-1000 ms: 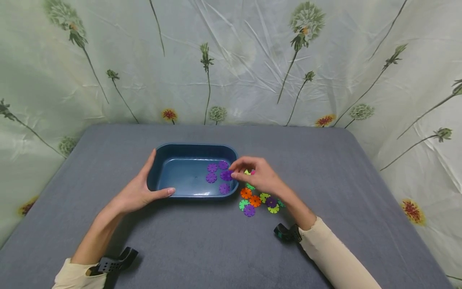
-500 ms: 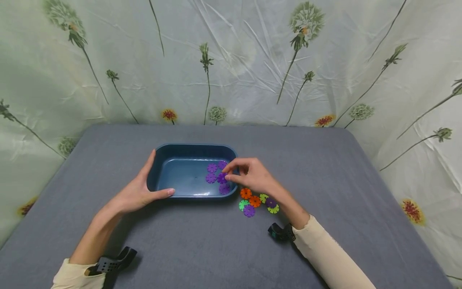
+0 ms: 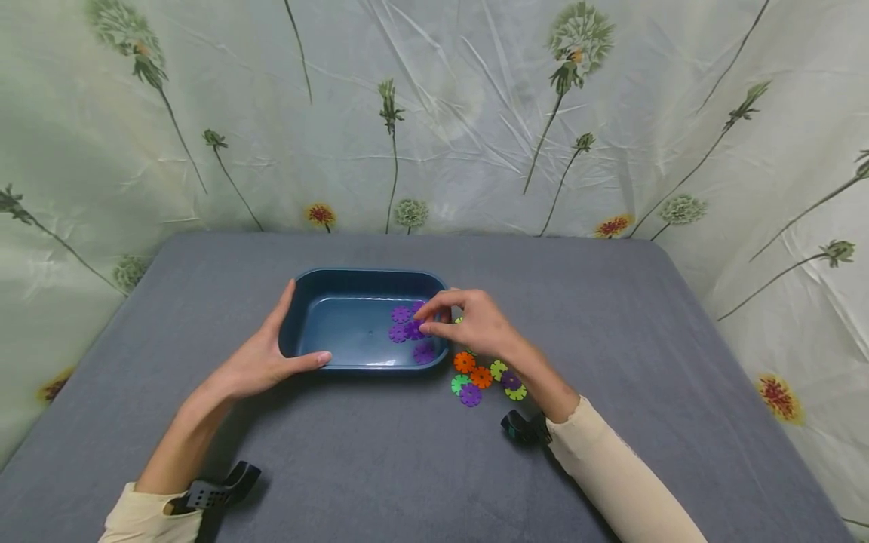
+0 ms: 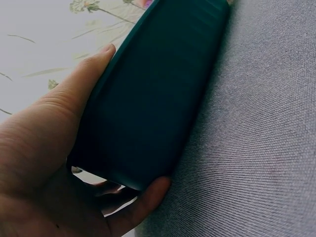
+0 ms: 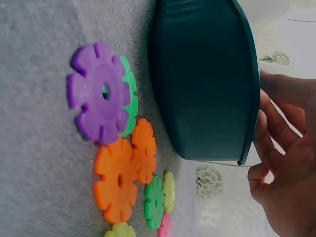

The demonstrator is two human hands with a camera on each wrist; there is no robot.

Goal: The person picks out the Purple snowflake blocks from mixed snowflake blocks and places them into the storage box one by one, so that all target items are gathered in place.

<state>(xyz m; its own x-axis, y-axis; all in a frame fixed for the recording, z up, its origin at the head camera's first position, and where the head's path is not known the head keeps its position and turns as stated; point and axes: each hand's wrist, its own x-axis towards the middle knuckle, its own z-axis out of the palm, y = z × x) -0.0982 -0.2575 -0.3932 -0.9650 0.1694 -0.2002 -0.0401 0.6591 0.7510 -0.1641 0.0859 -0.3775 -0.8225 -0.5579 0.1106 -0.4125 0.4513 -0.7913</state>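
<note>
My left hand (image 3: 254,366) grips the left end of a blue plastic basin (image 3: 339,332), its thumb along the near rim and fingers about the end wall. In the left wrist view the basin's dark outer wall (image 4: 148,98) lies between thumb and fingers. Over the basin's right end, my right hand (image 3: 478,320) pinches a purple notched flower disc (image 3: 414,330) between thumb and fingertips. Several similar purple discs (image 3: 397,333) lie on the basin floor around it. From the right wrist, the basin wall hides the fingertips and that disc.
Right of the basin, a loose cluster of flower discs lies on the grey cloth: orange (image 3: 480,377), purple (image 3: 470,395), green, yellow and pink (image 5: 165,225), some overlapping. My right forearm passes above part of it. A flowered curtain (image 3: 448,121) hangs behind the table.
My right hand has moved slightly left, bringing the purple disc from near the basin's right wall further in over the other purple discs. The left hand and the basin have stayed put.
</note>
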